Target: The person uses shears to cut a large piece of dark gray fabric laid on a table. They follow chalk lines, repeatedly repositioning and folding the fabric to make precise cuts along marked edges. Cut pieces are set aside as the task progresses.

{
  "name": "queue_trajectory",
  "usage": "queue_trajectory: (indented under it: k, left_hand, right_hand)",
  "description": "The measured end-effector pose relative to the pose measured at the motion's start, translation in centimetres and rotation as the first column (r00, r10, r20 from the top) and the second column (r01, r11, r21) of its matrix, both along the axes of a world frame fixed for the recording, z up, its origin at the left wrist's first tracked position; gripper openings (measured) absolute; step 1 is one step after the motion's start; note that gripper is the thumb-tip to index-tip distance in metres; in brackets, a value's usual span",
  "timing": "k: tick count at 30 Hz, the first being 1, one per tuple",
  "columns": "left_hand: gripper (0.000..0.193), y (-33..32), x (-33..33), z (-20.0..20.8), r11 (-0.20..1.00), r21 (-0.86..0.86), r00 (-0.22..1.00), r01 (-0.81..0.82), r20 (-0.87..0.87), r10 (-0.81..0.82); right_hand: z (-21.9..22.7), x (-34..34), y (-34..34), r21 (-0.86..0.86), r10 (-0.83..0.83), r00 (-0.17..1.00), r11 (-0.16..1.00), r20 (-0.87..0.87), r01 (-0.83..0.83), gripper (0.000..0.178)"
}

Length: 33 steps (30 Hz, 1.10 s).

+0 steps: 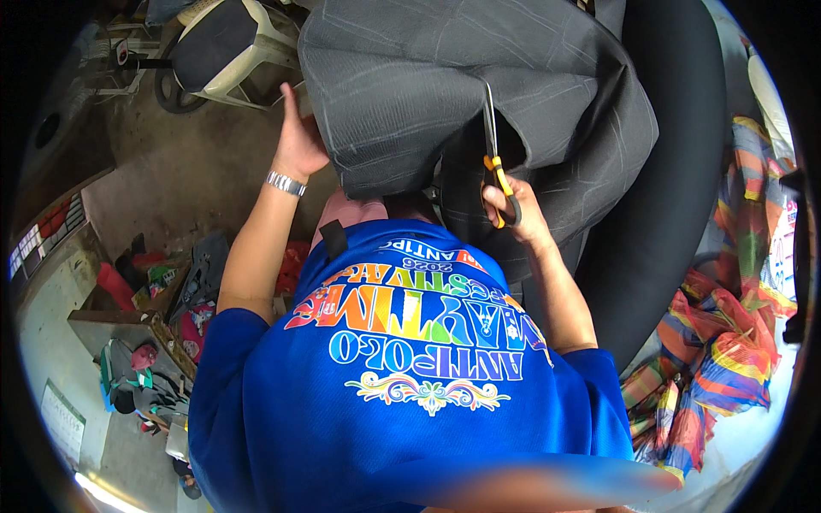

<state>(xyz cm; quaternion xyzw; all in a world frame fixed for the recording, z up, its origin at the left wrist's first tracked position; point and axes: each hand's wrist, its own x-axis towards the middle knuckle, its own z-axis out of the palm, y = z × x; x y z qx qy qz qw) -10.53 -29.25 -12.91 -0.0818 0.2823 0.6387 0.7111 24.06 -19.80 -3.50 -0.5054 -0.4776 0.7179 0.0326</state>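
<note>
A large dark grey sheet of fabric-like material (402, 77) with faint pale lines drapes over the upper middle, its near edge hanging in folds. My right hand (523, 214) is closed around the yellow, orange and black handles of a pair of scissors (492, 154). The blades point away from me and look nearly together, lying at a gap in the sheet's folds. At the sheet's left edge is my left hand (301, 141), its thumb stretched out clear of the material. The other fingers of that hand are hidden behind the sheet.
A thick black rounded tube (676, 188) curves along the right. Beyond it lies a heap of colourful plaid material (727, 368). A pale plastic chair (265, 43) with a dark seat stands at the far left. Bags and cloths (201, 274) crowd a wooden unit (120, 329) lower left.
</note>
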Motion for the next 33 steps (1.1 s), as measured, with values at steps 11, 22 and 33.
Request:
queue_trajectory:
  k: [11, 22, 33]
  left_hand:
    - [0.058, 7.2, 4.0, -6.3, 0.936, 0.039, 0.92, 0.349, -0.204, -0.334]
    - [0.055, 16.2, 4.1, -8.3, 0.857, -0.137, 0.809, 0.496, -0.287, -0.514]
    - [0.038, 8.5, -5.0, 4.0, 0.879, 0.157, 0.431, -0.45, -0.824, 0.368]
  right_hand:
    - [0.0, 6.1, -2.6, -0.067, 0.097, 0.986, 0.994, 0.132, -0.089, 0.031]
    - [-3.8, 6.4, -2.6, 0.284, 0.013, 0.934, 0.951, 0.358, -0.122, 0.041]
    - [-3.0, 2.2, -2.3, -0.123, -0.067, 0.998, 0.99, 0.018, 0.068, 0.036]
